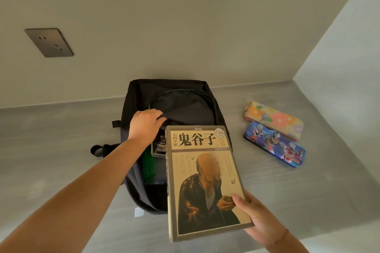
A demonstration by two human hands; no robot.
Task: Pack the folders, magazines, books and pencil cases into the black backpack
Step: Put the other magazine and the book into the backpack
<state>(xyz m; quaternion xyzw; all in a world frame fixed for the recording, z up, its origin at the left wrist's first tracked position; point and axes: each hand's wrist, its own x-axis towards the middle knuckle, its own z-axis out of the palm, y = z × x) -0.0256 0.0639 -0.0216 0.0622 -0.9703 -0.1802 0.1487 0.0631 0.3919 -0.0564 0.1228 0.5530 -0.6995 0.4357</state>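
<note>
Gripping the near right corner of the book [205,183], the right hand [258,216] pinches it with the thumb on the cover and holds it tilted over the open black backpack [144,96]. The left hand [145,124], arm extended, curls its fingers around the flap edge. Two pencil cases [274,133] lie on the grey surface [51,139], well right of the backpack.

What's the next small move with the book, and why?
Probably slide the book forward and down into the black backpack. The right hand grips its near corner, the left hand holds the flap open, and its far edge is already over the opening.
</note>
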